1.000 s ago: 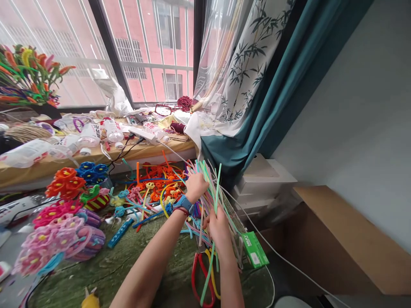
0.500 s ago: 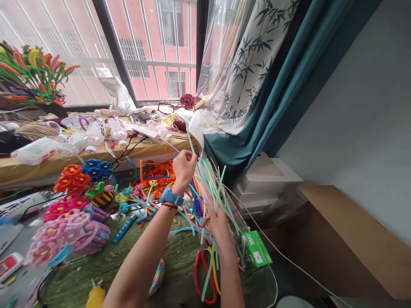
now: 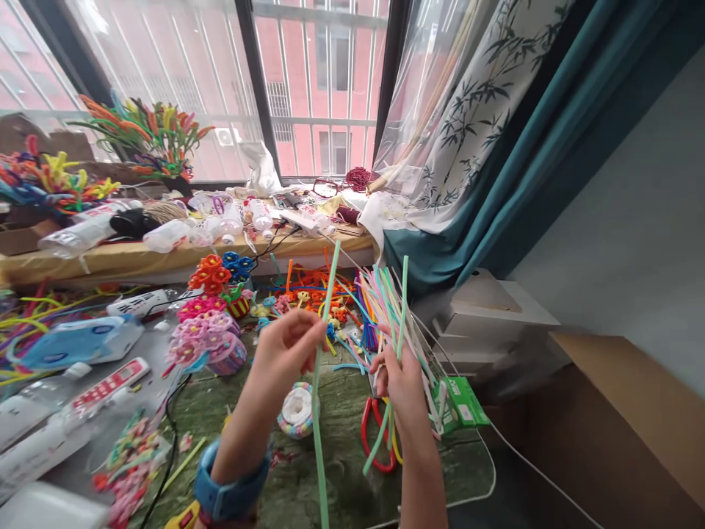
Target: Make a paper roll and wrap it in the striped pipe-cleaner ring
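My left hand (image 3: pixel 289 349), with a blue band at its wrist, pinches a long pale green pipe cleaner (image 3: pixel 316 441) that stands nearly upright. My right hand (image 3: pixel 406 382) is closed on other pale green pipe cleaners (image 3: pixel 405 294), whose lower ends show below the palm. Just behind the right hand lies a bundle of pastel pipe cleaners (image 3: pixel 380 286). Partly covered by that hand and the stems are scissors with a red and yellow handle (image 3: pixel 366 426). Between my arms sits a round pastel-edged piece with a white centre (image 3: pixel 297 410).
Pipe-cleaner flower pots (image 3: pixel 206 338) stand left of my hands, and orange pieces (image 3: pixel 308 286) lie behind. A green packet (image 3: pixel 463 401) is at the right. Bottles (image 3: pixel 168 235) crowd the window ledge; a cardboard box (image 3: pixel 622 382) is at far right.
My left hand has drawn back from the bundle toward me, bringing out a green pipe cleaner. My right hand still grips green stems. The view has swung left.
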`<state>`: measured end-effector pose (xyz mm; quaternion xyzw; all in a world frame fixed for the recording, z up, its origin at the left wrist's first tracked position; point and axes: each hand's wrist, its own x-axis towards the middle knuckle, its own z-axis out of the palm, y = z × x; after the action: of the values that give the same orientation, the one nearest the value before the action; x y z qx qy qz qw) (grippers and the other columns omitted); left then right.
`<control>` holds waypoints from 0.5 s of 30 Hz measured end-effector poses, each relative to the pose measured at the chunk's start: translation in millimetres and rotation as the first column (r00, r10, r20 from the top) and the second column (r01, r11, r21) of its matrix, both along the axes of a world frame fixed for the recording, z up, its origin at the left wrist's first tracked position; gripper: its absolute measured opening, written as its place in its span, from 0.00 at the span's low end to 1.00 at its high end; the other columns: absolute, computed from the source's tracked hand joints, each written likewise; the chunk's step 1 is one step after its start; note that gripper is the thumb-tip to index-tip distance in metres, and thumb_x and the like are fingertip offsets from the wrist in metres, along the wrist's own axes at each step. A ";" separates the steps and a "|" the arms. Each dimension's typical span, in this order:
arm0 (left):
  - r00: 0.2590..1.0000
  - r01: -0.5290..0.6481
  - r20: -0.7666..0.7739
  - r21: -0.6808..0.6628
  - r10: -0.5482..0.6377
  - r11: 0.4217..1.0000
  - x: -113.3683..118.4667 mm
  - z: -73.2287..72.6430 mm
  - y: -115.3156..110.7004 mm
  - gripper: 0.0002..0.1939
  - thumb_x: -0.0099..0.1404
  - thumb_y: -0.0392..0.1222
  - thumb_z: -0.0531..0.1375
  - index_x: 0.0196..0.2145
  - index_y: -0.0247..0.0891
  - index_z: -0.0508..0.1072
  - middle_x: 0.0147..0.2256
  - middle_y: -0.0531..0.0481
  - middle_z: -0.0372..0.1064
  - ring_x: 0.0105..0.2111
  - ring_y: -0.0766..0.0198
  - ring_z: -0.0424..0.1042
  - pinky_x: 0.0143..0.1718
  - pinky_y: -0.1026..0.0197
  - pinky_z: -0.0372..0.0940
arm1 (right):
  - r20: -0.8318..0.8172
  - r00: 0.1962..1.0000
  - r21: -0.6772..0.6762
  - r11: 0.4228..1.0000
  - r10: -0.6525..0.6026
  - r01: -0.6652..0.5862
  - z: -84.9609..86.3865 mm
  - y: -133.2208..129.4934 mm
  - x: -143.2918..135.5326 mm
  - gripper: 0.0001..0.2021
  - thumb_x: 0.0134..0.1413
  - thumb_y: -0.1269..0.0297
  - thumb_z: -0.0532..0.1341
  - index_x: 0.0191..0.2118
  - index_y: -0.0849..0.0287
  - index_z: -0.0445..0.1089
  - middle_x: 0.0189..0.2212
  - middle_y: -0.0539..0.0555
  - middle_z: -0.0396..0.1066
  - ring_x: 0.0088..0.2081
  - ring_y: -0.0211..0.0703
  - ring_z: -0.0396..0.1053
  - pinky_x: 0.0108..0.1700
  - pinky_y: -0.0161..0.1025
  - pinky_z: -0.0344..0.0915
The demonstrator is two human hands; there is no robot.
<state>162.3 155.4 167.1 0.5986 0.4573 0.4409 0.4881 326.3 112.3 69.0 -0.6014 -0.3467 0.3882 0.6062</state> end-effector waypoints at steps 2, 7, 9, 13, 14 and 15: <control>0.997 0.042 0.061 -0.107 -0.035 0.993 -9.5 -21.8 -30.2 0.15 0.55 0.56 0.65 0.28 0.42 0.71 0.21 0.54 0.69 0.16 0.70 0.59 0.16 0.66 0.55 | -0.164 0.978 0.087 0.989 0.129 -0.116 6.7 -15.6 -20.2 0.31 0.57 0.41 0.58 0.56 0.59 0.67 0.18 0.43 0.61 0.15 0.31 0.48 0.17 0.30 0.45; 0.985 0.137 0.137 -0.272 -0.103 0.952 -30.5 -80.6 -81.1 0.22 0.53 0.64 0.65 0.29 0.42 0.71 0.20 0.54 0.67 0.13 0.71 0.56 0.14 0.66 0.51 | -0.375 0.880 0.172 0.955 0.291 -0.242 -1.1 -47.1 -79.0 0.25 0.49 0.40 0.66 0.38 0.60 0.75 0.17 0.43 0.54 0.18 0.30 0.47 0.19 0.31 0.45; 0.990 0.101 0.118 -0.249 -0.074 0.963 -41.1 -95.4 -94.7 0.22 0.55 0.65 0.64 0.29 0.41 0.72 0.20 0.54 0.68 0.14 0.71 0.57 0.13 0.66 0.52 | -0.379 0.880 0.153 0.957 0.288 -0.247 -9.9 -53.5 -97.7 0.22 0.47 0.42 0.69 0.31 0.60 0.75 0.18 0.45 0.58 0.19 0.31 0.50 0.20 0.31 0.47; 0.979 -0.196 -0.045 0.069 0.200 0.978 -76.0 -96.9 -122.6 0.14 0.64 0.55 0.61 0.35 0.42 0.77 0.27 0.50 0.74 0.24 0.64 0.70 0.25 0.64 0.66 | -0.447 0.873 0.144 0.979 0.194 -0.144 -25.7 -57.4 -118.2 0.23 0.45 0.42 0.70 0.25 0.60 0.71 0.16 0.42 0.53 0.19 0.29 0.44 0.20 0.31 0.42; 0.963 -0.258 -0.041 0.143 0.266 0.956 -88.8 -93.2 -130.9 0.12 0.65 0.52 0.61 0.36 0.42 0.77 0.29 0.49 0.75 0.28 0.63 0.73 0.30 0.63 0.68 | -0.470 0.865 0.144 0.982 0.174 -0.119 -28.7 -57.4 -120.6 0.23 0.45 0.42 0.70 0.24 0.60 0.71 0.15 0.41 0.49 0.19 0.29 0.42 0.21 0.31 0.40; 0.958 -0.280 -0.011 0.194 0.288 0.940 -103.0 -89.2 -139.7 0.11 0.66 0.50 0.60 0.38 0.43 0.77 0.32 0.49 0.76 0.30 0.62 0.74 0.33 0.61 0.70 | -0.486 0.859 0.141 0.985 0.158 -0.102 -31.3 -57.3 -122.4 0.23 0.44 0.42 0.70 0.23 0.60 0.70 0.15 0.41 0.47 0.19 0.29 0.41 0.21 0.31 0.40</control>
<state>59.3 15.7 77.9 0.5788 0.5039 0.5366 0.3509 204.0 55.0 37.7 -0.4224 -0.2403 0.5497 0.6794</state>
